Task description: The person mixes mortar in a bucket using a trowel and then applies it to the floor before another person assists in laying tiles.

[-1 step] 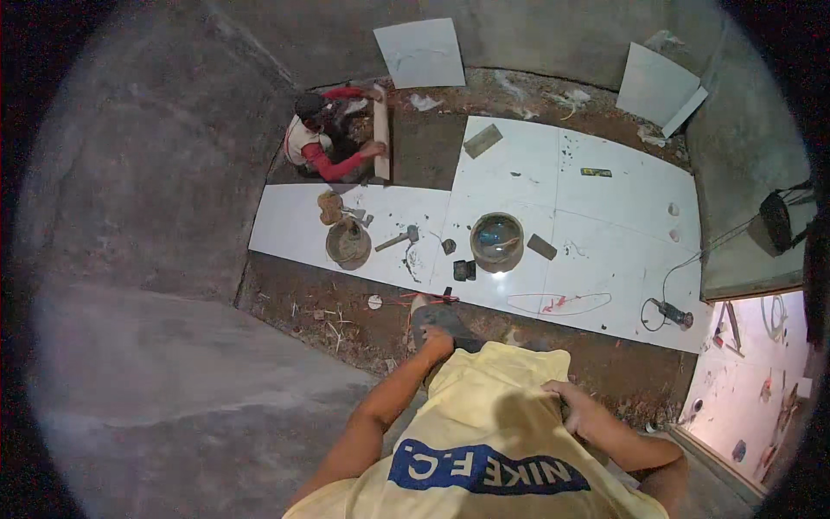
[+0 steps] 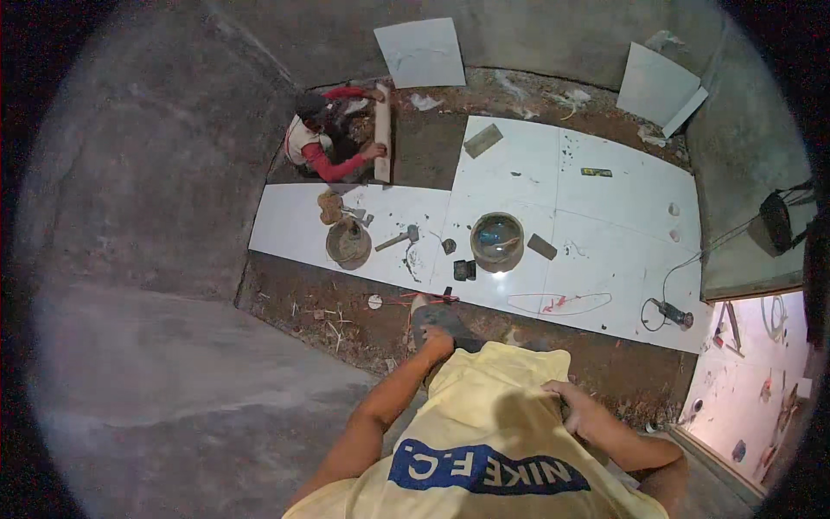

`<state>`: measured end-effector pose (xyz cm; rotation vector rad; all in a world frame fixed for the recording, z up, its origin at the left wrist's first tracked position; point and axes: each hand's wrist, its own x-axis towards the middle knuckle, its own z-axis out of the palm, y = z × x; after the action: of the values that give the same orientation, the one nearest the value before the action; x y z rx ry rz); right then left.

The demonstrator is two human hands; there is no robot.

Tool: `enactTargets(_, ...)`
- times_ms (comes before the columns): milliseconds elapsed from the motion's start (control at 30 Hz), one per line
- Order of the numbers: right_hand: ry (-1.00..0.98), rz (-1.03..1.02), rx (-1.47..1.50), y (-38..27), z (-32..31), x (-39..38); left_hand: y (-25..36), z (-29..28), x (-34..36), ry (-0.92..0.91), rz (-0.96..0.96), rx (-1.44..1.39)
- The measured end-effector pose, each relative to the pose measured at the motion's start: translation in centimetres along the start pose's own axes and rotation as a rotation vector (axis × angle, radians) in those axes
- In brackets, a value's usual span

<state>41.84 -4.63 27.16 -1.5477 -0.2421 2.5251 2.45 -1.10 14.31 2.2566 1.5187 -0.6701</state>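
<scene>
My left hand [image 2: 438, 343] rests on my dark-clad leg near the knee, fingers laid against it and nothing visible in them. On the right, my right hand [image 2: 577, 408] lies against the edge of my yellow shirt [image 2: 497, 389], one finger stretched along the cloth and the others partly hidden. Farther off at the left, a crouching co-worker [image 2: 320, 143] in red sleeves holds a long pale straightedge board [image 2: 382, 138] with both hands, over a grey mortar bed [image 2: 424, 151] beside the white tiles [image 2: 510, 186].
On the tiles stand a mortar bucket [image 2: 348, 245] and a water bucket [image 2: 497, 242]. Around them lie a hammer [image 2: 399, 238], a sponge [image 2: 329, 208], a grey block [image 2: 483, 141] and a corded power tool [image 2: 672, 314]. Loose tiles [image 2: 421, 54] lean at the far wall.
The co-worker's straightedge board has shifted very slightly to the right. My own hands stay where they were.
</scene>
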Motion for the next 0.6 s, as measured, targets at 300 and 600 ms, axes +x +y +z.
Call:
enactTargets(300, 0.031, 0.028, 0.086, -4.5, 7.0, -6.1, -1.0, 5.0, 0.1, 0.105, -0.068, 0.151)
enactTargets(600, -0.172, 0.025, 0.081, -7.4, 9.9, -10.2, -3.2, 8.3, 0.5, 0.278, -0.067, -0.026)
